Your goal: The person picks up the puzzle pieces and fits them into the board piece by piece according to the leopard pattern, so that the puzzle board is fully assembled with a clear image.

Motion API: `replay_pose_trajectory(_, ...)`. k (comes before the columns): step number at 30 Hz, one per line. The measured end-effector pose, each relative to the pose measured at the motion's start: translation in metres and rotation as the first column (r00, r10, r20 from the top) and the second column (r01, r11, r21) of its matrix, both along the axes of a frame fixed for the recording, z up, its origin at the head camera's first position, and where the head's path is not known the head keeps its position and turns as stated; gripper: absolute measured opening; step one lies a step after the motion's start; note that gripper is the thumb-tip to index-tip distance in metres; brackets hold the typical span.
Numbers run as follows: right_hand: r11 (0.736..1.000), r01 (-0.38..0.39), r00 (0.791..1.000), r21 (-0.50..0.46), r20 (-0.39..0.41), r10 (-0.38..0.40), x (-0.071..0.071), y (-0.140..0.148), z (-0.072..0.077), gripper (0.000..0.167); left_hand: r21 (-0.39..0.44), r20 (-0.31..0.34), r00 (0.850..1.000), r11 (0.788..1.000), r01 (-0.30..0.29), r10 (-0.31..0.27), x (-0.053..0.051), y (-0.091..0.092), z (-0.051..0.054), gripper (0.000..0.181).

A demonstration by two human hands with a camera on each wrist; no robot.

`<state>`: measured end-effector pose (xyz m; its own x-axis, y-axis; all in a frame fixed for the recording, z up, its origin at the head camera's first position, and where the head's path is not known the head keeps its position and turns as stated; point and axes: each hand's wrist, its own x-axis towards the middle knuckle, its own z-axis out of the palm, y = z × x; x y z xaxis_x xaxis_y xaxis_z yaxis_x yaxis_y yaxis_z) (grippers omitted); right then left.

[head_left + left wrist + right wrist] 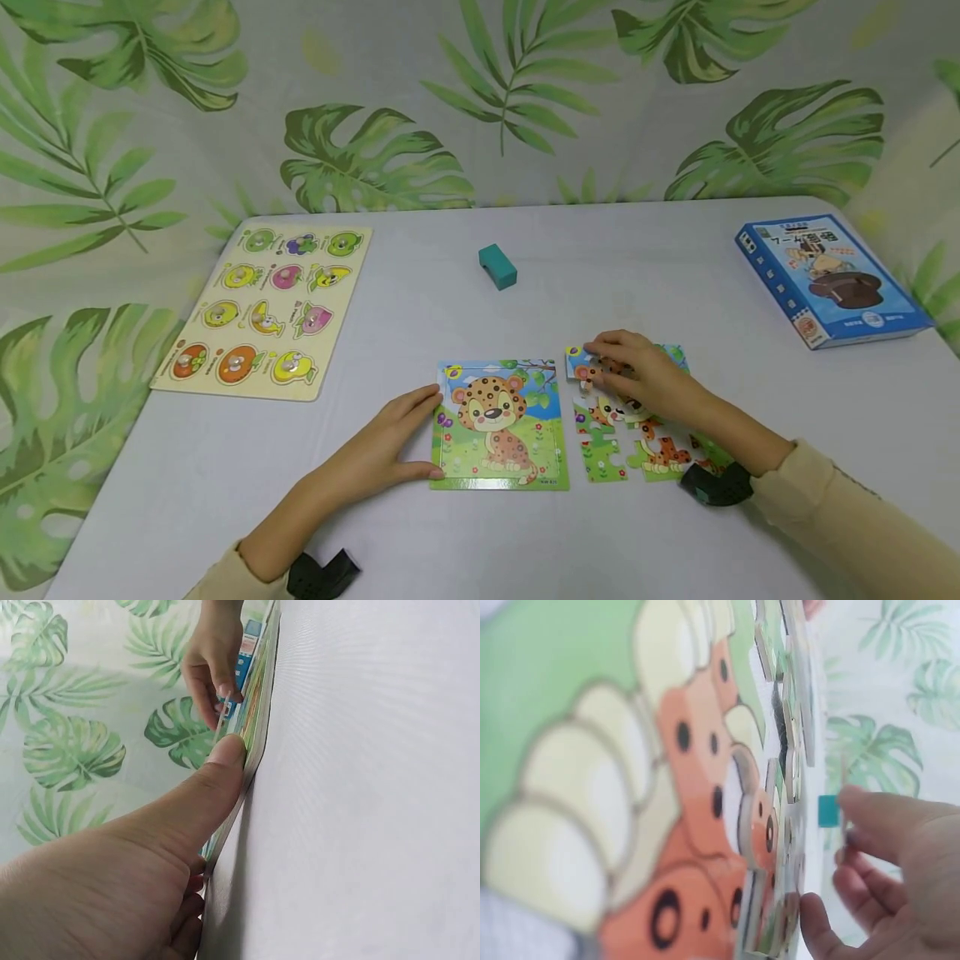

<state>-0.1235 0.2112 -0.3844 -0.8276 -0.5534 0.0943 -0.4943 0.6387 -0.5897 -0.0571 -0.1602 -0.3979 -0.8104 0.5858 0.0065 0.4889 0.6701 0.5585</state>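
My left hand rests at the left edge of a square leopard picture board. Its thumb touches the lower left corner, and its fingertips meet the same edge higher up. Just right of the board, my right hand pinches a thin jigsaw piece with blue on it, seen edge-on in the right wrist view. Beneath that hand lie several leopard jigsaw pieces, some close together with gaps between them. Hand and forearm partly hide these pieces.
A wooden fruit knob puzzle lies at the left of the white table. Toward the back middle sits a teal block. A blue box is at the right, and a leaf-print cloth hangs behind.
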Motion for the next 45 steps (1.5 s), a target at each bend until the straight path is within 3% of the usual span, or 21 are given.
replay_pose_trajectory(7,0.996,-0.020,0.995,-0.084,-0.096,0.011,0.012,-0.011,0.019,0.041,-0.004,0.001,1.000,1.000,-0.001,0.001,-0.001,0.000,-0.001,0.088)
replay_pose_trajectory(15,0.970,-0.082,0.988,-0.228,-0.149,0.049,0.035,-0.054,0.038,0.046,-0.005,0.002,1.000,1.000,-0.001,0.001,-0.001,0.001,0.000,0.088)
replay_pose_trajectory(18,0.966,-0.101,0.987,-0.240,-0.144,0.068,0.038,-0.073,0.035,0.045,-0.004,0.000,1.000,1.000,0.000,0.000,-0.002,0.000,0.000,0.087)
replay_pose_trajectory(28,0.990,-0.052,0.998,-0.133,0.021,0.055,0.037,-0.116,0.013,0.045,0.001,-0.004,1.000,1.000,0.011,-0.011,-0.003,0.001,0.002,0.086)
replay_pose_trajectory(34,1.000,-0.006,1.000,-0.031,0.002,0.006,0.029,-0.127,0.001,0.043,-0.020,-0.013,1.000,1.000,0.007,-0.007,-0.005,0.002,0.004,0.088)
replay_pose_trajectory(45,1.000,0.005,0.999,0.017,-0.036,-0.005,0.016,-0.140,-0.004,0.040,-0.062,-0.054,0.997,0.997,0.048,-0.051,-0.013,0.002,0.007,0.096)
